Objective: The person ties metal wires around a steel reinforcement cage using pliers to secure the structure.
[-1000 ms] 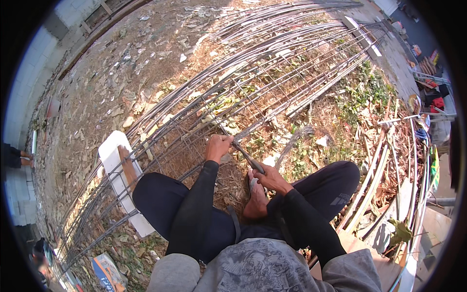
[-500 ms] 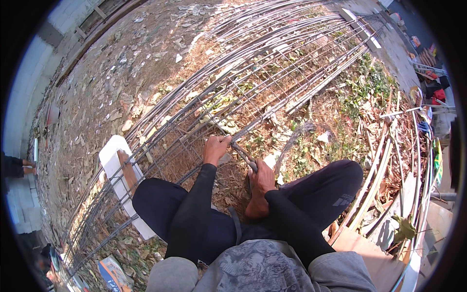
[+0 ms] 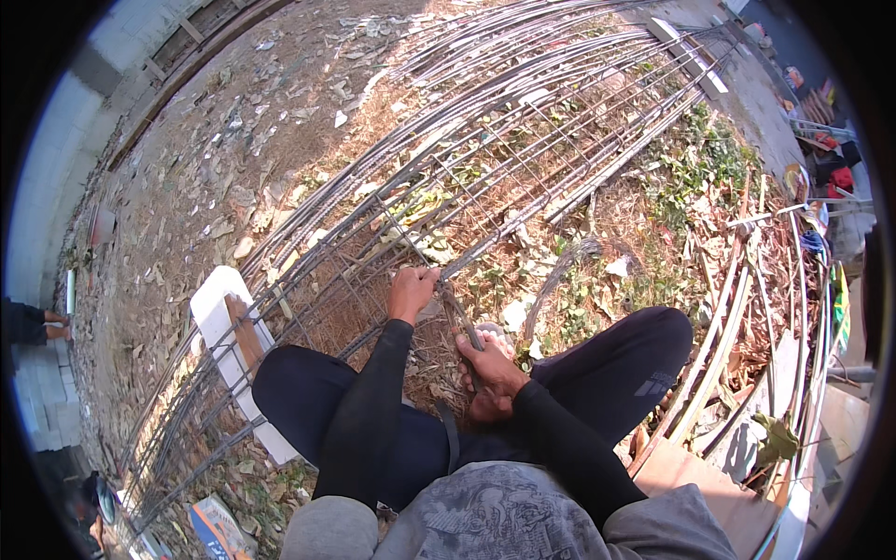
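A long cage of thin steel rebar (image 3: 509,140) runs diagonally from the lower left to the upper right. My left hand (image 3: 411,294) is closed at the near edge bar of the cage, with its fingertips by a crossing of the bars. In my right hand (image 3: 495,362) are long-handled pincers (image 3: 456,313), gripped by the handles. Their head touches or nearly touches the near bar just right of my left fingers. Whether the jaws hold a wire there is too small to tell. My bare foot (image 3: 492,405) is partly behind my right hand.
White boards (image 3: 227,297) prop the cage at the left, and another board (image 3: 689,58) lies under its far end. A bundle of thin tie wire (image 3: 560,271) rests on the leafy ground. Wooden poles (image 3: 723,327) are piled at right. Another person's feet (image 3: 58,327) show at far left.
My right hand has moved down and toward me, swinging the pincers' handles to a steeper angle. My left hand has stayed at the bar, shifting slightly.
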The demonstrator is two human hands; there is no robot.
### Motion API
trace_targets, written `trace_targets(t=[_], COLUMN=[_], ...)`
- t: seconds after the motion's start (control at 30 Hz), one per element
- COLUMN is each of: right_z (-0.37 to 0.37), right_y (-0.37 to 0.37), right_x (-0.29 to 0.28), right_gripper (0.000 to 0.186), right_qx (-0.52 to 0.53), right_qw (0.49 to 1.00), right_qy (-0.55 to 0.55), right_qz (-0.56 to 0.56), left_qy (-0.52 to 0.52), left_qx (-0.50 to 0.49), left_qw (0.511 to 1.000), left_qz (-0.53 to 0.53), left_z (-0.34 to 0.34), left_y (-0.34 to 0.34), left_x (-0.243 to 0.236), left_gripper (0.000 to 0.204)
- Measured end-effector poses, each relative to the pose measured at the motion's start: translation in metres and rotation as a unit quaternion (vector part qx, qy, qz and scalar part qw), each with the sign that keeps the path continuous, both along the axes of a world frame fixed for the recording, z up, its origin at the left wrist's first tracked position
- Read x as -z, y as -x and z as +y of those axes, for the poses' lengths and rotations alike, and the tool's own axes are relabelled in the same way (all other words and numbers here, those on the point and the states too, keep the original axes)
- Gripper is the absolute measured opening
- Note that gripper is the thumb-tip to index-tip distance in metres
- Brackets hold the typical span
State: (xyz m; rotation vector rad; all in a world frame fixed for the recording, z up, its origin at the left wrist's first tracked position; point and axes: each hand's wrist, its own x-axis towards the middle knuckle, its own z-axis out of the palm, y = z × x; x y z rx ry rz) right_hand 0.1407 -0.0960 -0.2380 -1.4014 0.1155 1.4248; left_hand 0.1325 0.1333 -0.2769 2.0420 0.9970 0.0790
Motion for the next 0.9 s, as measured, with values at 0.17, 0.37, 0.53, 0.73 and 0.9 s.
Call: trace_targets(t=[0.17, 0.37, 0.53, 0.73, 0.9], right_z=[-0.017, -0.019, -0.016, -0.014, -0.016], right_y=[-0.023, -0.050, -0.029, -0.033, -0.057], right_x=[-0.019, -0.016, -0.012, 0.044, 0.085], right_gripper=[0.035, 0.037, 0.042, 0.028, 0.028], right_qx=[-0.036, -0.236, -0.221, -0.137, -0.157], right_qw=[0.994, 0.877, 0.742, 0.725, 0.740], right_qy=[-0.044, 0.074, 0.156, 0.151, 0.146], right_qz=[0.092, -0.411, -0.613, -0.658, -0.638], left_qy=[0.008, 0.009, 0.018, 0.051, 0.087], left_qx=[0.017, 0.014, -0.001, -0.022, 0.001], left_qw=[1.000, 1.000, 1.000, 0.998, 0.995], left_qz=[-0.004, 0.007, 0.010, 0.002, -0.051], left_z=[-0.007, -0.006, -0.003, -0.005, -0.003], left_y=[-0.003, -0.003, -0.002, -0.001, -0.001], left_x=[-0.004, -0.001, 0.007, 0.007, 0.007], left_gripper=[0.047, 0.047, 0.048, 0.045, 0.047])
